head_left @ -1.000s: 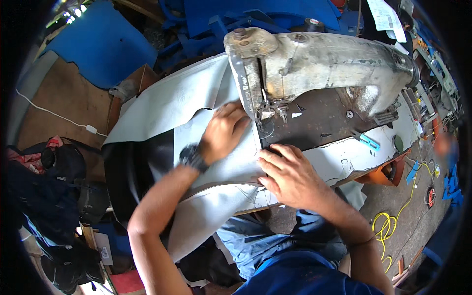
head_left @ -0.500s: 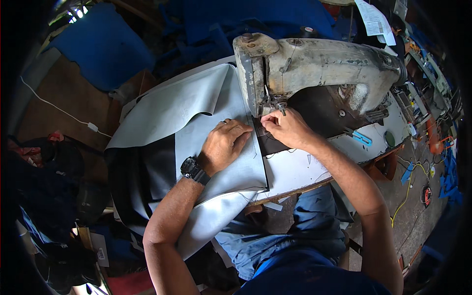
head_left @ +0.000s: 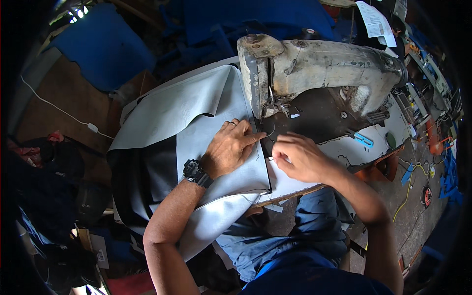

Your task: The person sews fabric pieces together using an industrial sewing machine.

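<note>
A worn, paint-chipped sewing machine (head_left: 324, 64) stands on the table, its needle end at the left. Beside that end lies a pale grey sheet of material (head_left: 196, 142), with a black side showing where it folds. My left hand (head_left: 231, 147) rests on the sheet near its right edge, index finger stretched towards the machine bed. A thin curved thread (head_left: 273, 129) shows just past that fingertip. My right hand (head_left: 301, 158) is raised in front of the machine bed, fingers curled together; what they hold, if anything, is hidden.
A blue-handled thread snipper (head_left: 364, 140) and a small dark green round object (head_left: 390, 140) lie on the white tabletop (head_left: 290, 183) at the right. Blue material (head_left: 103, 46) is piled behind. A white cord (head_left: 54, 107) hangs at the left; a yellow cable (head_left: 407, 189) lies on the floor.
My right hand has moved from beside the needle back towards me. My left index finger now stretches out past the sheet's edge. A small white patch shows on the bed near the needle.
</note>
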A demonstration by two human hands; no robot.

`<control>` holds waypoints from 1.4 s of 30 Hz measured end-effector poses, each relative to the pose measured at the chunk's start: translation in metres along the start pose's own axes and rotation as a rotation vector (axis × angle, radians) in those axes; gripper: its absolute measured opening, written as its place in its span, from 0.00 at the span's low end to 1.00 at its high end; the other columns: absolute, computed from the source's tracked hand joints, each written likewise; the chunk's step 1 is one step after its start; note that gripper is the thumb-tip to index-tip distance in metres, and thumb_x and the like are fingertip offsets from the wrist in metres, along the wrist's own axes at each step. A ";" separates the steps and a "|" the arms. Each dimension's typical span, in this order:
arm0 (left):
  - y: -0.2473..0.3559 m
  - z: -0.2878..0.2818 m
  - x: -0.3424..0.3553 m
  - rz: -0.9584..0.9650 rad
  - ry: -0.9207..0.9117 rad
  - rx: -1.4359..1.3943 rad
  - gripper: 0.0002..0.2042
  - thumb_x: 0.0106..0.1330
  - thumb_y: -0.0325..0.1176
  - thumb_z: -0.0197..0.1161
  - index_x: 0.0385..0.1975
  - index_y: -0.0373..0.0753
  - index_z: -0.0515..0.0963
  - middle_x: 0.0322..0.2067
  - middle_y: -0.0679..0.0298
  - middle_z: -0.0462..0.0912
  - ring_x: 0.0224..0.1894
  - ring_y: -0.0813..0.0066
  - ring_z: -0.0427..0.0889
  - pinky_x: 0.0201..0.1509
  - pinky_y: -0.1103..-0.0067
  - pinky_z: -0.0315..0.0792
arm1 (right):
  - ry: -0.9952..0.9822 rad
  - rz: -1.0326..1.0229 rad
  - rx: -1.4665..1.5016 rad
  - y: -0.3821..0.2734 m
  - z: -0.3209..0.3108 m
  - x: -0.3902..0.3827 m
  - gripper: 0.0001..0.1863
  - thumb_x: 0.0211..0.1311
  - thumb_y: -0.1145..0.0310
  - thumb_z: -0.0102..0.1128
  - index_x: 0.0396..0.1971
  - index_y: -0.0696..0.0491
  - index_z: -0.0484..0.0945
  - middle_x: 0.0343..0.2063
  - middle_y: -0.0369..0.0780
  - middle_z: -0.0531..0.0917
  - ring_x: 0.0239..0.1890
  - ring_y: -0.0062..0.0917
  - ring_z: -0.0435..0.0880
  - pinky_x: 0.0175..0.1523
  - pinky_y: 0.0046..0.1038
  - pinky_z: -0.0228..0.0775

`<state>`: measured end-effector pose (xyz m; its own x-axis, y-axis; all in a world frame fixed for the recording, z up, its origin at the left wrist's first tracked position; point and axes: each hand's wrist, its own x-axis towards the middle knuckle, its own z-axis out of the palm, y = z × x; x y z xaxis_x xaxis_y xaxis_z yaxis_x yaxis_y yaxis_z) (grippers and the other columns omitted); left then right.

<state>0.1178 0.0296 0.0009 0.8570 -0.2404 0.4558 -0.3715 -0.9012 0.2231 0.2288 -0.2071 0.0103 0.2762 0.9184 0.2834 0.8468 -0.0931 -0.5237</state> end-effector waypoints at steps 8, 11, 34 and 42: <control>-0.015 0.002 0.006 -0.118 0.003 -0.127 0.22 0.63 0.23 0.66 0.58 0.41 0.85 0.43 0.58 0.80 0.51 0.56 0.80 0.61 0.63 0.73 | 0.418 0.049 -0.688 0.073 -0.019 0.044 0.09 0.66 0.71 0.63 0.44 0.54 0.84 0.44 0.42 0.83 0.50 0.41 0.81 0.54 0.46 0.75; -0.028 0.011 0.001 -0.140 0.042 -0.130 0.18 0.69 0.24 0.64 0.59 0.36 0.83 0.52 0.51 0.84 0.61 0.50 0.80 0.74 0.57 0.65 | 0.179 -0.012 -0.327 0.020 -0.023 0.021 0.13 0.68 0.70 0.64 0.50 0.56 0.84 0.50 0.43 0.84 0.51 0.40 0.80 0.57 0.42 0.76; -0.072 0.026 0.047 -0.194 -0.111 0.004 0.20 0.74 0.36 0.63 0.64 0.43 0.81 0.68 0.55 0.78 0.79 0.50 0.64 0.82 0.44 0.52 | 0.041 -0.027 -0.354 -0.002 0.016 -0.005 0.28 0.77 0.43 0.56 0.52 0.57 0.79 0.69 0.46 0.75 0.72 0.48 0.69 0.74 0.54 0.63; -0.044 0.014 0.014 -0.295 -0.122 0.012 0.22 0.73 0.50 0.66 0.62 0.46 0.85 0.73 0.56 0.74 0.81 0.48 0.60 0.84 0.46 0.46 | -0.020 -0.216 -0.210 -0.002 0.014 -0.015 0.32 0.70 0.43 0.65 0.55 0.59 0.81 0.64 0.45 0.78 0.69 0.43 0.71 0.73 0.47 0.65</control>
<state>0.1510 0.0607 -0.0146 0.9639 -0.0086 0.2662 -0.0968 -0.9425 0.3200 0.2171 -0.2153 -0.0040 0.0724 0.9328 0.3531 0.9611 0.0293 -0.2746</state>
